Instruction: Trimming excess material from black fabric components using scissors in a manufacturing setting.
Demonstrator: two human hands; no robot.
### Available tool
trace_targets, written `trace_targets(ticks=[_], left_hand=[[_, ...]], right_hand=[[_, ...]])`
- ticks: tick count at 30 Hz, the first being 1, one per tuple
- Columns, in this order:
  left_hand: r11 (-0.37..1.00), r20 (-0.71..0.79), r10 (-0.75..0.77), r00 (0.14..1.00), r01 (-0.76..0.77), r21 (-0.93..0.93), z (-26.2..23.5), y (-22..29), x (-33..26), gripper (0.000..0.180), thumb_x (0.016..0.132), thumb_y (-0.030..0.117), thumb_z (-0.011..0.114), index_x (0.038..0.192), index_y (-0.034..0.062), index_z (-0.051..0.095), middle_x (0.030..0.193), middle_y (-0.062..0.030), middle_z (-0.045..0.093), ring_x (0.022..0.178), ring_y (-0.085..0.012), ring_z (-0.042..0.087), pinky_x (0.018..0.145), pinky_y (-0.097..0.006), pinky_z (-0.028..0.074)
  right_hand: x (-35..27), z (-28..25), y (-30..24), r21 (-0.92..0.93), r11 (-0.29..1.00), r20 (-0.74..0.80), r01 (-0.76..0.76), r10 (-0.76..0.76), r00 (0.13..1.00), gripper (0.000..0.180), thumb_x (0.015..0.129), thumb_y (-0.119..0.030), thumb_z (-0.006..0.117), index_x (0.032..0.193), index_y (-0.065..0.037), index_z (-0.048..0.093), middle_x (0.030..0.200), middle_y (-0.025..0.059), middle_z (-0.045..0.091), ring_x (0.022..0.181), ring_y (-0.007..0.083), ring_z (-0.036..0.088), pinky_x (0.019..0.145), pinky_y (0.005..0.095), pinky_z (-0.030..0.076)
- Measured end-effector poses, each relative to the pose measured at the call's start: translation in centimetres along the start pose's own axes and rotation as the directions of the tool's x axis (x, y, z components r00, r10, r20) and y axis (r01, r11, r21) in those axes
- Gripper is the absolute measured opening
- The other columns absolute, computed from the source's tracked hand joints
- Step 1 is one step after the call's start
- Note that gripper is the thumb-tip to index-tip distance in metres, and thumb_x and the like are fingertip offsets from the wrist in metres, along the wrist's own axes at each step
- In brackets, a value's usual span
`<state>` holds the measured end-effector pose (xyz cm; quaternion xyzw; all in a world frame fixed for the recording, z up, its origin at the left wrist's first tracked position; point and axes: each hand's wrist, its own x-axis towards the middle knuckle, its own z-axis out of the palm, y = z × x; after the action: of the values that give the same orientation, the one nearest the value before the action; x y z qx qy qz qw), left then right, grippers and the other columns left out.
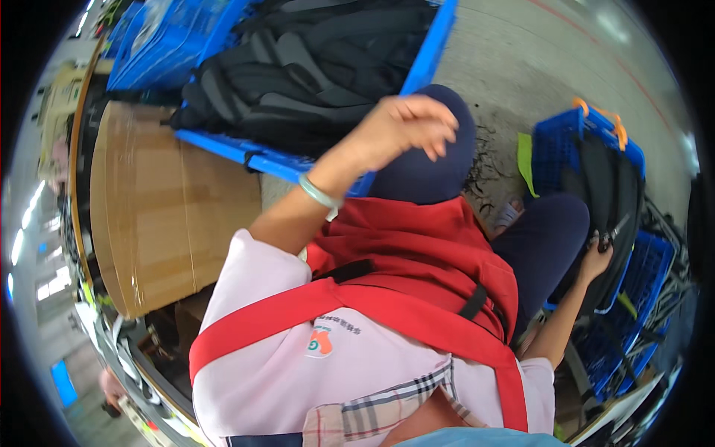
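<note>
In the head view, the right hand [596,262] is closed around a small metal cutting tool with dark handles [611,233], whose tip points away from the body. The tool is above the narrow blue plastic crate [550,132], in front of its long black fabric pieces [602,179]; whether it touches them I cannot tell. In my judgement, good handling wants the tip turned away from the leg in navy trousers [544,235] and from the cloth, because one careless push could nick it.

The left hand [413,128] is a little blurred; its fingers are loosely bent, and I see nothing in them. It hangs just beside the right edge of the big blue plastic crate [434,59], close to the near corner. I would judge this hand best for holding a piece flat, out of the blade's line.

Counted: hands, two; cutting tool, one; brown cardboard box [171,216], one, by the big crate's near edge; blue crates, at least four. The black and grey fabric pieces [298,74] in the big crate overlap, so their number I cannot tell.
</note>
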<state>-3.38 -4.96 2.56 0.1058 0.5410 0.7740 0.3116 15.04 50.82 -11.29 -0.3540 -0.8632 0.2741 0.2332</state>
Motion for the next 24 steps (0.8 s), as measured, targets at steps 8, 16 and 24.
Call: trace_targets(ticks=[8, 16, 24], left_hand=[[-0.084, -0.281, -0.104, 0.954, 0.273, 0.958, -25.7, -7.8, -1.9, 0.037, 0.076, 0.011, 0.070, 0.112, 0.0026, 0.066, 0.101, -0.0168, 0.069, 0.093, -0.0308, 0.067, 0.082, -0.038, 0.053], [-0.299, -0.316, -0.321, 0.893, 0.221, 0.928, -22.6, -8.6, 1.3, 0.021, 0.076, 0.009, 0.062, 0.093, -0.0011, 0.071, 0.100, -0.0219, 0.068, 0.098, -0.0359, 0.065, 0.082, -0.042, 0.053], [-0.075, -0.220, 0.369, 0.903, 0.264, 0.962, -22.8, 6.6, -6.8, 0.020, 0.075, 0.011, 0.071, 0.093, 0.0037, 0.069, 0.087, -0.0113, 0.060, 0.084, -0.0301, 0.062, 0.075, -0.038, 0.050]], right_hand=[[-2.7, 2.4, -10.2, 0.545, 0.830, 0.231, -0.118, -0.013, 0.973, 0.022, 0.092, -0.018, 0.067, 0.102, 0.001, 0.064, 0.093, 0.0038, 0.065, 0.085, 0.0109, 0.060, 0.079, 0.0240, 0.047], [-3.3, 0.4, -10.5, 0.278, 0.959, 0.179, -0.058, 0.007, 0.984, 0.030, 0.093, -0.025, 0.065, 0.104, 0.003, 0.064, 0.094, 0.0069, 0.066, 0.087, 0.0132, 0.061, 0.081, 0.0265, 0.047], [-4.2, 0.6, -18.6, -0.151, 0.964, 0.199, 0.218, -0.187, 0.962, 0.037, 0.089, -0.026, 0.069, 0.112, 0.001, 0.061, 0.097, 0.0172, 0.066, 0.087, 0.0241, 0.065, 0.081, 0.0308, 0.047]])
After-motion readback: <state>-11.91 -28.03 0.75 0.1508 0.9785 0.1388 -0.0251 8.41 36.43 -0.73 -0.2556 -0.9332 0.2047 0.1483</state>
